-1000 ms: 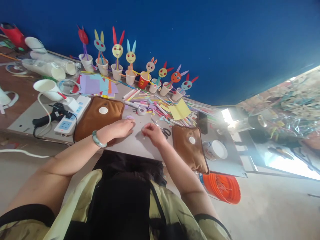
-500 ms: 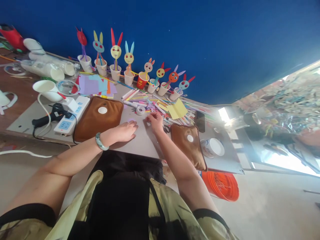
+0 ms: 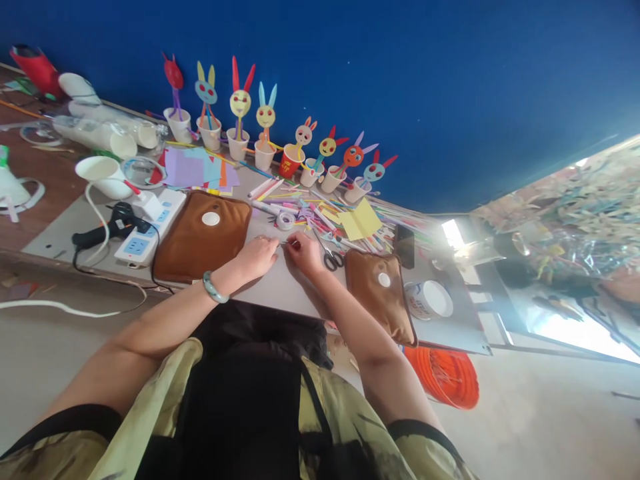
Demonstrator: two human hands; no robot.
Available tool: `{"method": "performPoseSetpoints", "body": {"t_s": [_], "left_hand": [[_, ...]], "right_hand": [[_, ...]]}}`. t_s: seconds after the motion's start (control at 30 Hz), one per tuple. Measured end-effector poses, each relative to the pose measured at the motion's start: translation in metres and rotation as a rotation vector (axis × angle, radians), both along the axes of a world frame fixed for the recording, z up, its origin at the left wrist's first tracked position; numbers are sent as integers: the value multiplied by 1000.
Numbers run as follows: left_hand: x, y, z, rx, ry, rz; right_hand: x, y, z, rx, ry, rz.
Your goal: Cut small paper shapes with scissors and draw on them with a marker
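Note:
My left hand [image 3: 260,257] is closed over the grey table [image 3: 280,293], its fingertips pinched on something too small to make out. Close beside it, my right hand [image 3: 304,253] is also curled shut, with a tiny item near its fingertips that I cannot identify. Just beyond the hands lies a roll of clear tape [image 3: 285,221]. Black-handled scissors [image 3: 332,259] rest to the right of my right hand. A yellow paper sheet [image 3: 360,220] sits on a pile of coloured sticks and pens behind.
Paper cups with rabbit-faced figures [image 3: 241,103] line the blue wall. Brown cushions [image 3: 203,240] [image 3: 375,287] flank my hands. At left are a power strip [image 3: 145,237], a black glue gun [image 3: 113,223] and cables; at right, a white tub [image 3: 434,299] and an orange bucket [image 3: 450,377].
My hands have come closer together. My right hand has drawn back from beside the tape roll, and the scissors are now more visible. The whole view has shifted slightly.

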State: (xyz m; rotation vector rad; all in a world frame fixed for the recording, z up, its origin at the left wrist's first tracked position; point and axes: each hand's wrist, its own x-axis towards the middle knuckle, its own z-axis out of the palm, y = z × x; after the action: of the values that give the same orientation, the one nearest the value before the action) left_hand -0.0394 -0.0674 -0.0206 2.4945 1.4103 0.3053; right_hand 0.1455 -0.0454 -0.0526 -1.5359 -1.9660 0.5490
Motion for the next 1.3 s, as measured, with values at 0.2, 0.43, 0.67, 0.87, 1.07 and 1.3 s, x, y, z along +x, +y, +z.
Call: {"method": "performPoseSetpoints", "body": {"t_s": [0.2, 0.43, 0.67, 0.87, 1.07, 1.3], "left_hand": [[4, -7, -7, -11, -65, 59], [6, -15, -13, 24, -20, 56], [11, -8, -7, 22, 71, 45], [7, -9, -12, 20, 26, 27], [5, -9, -13, 8, -19, 34], [3, -6, -18, 4, -54, 44]], "right_hand": [[1, -8, 6, 126, -408, 168], [10, -10, 6, 147, -446, 213], [16, -7, 7, 107, -415, 202], [31, -18, 13, 71, -156, 253], [40, -14, 14, 100, -85, 174], [14, 14, 17, -8, -182, 164]]}}
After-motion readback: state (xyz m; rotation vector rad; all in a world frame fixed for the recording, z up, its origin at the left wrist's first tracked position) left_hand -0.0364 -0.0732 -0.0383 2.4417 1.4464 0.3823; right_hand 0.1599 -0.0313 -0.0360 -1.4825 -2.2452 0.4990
